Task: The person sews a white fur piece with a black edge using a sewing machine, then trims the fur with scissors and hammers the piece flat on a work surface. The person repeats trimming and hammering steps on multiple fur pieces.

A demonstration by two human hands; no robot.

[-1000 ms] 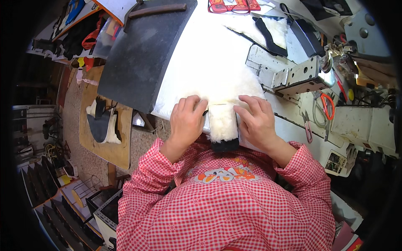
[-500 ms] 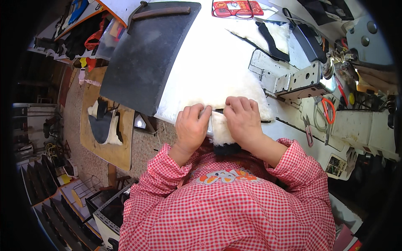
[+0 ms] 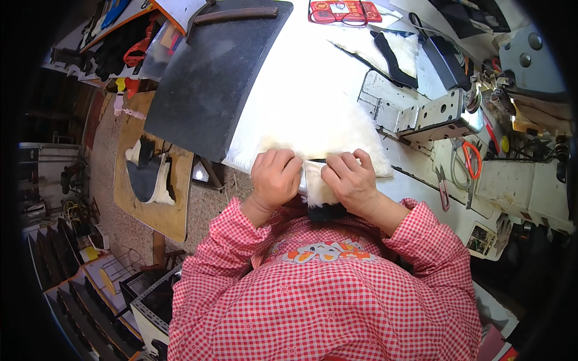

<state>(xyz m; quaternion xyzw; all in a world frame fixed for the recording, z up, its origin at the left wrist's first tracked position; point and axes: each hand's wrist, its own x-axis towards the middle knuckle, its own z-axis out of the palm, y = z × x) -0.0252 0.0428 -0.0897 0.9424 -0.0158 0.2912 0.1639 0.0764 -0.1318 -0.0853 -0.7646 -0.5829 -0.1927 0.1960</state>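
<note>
White fleece (image 3: 340,135): pinching along its near edge with left hand (image 3: 275,178) and right hand (image 3: 351,182), both curled closed.

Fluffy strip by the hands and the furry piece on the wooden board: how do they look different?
The fluffy strip shows mostly white; the furry piece has a big dark middle. The right hand touches the strip; no hand touches the piece on the wooden board. Both have white fluff and dark parts.

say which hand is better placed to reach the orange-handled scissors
Probably the right hand: the orange-handled scissors lie on its side; the left hand is farther away. Both touch pale fleece.
</note>
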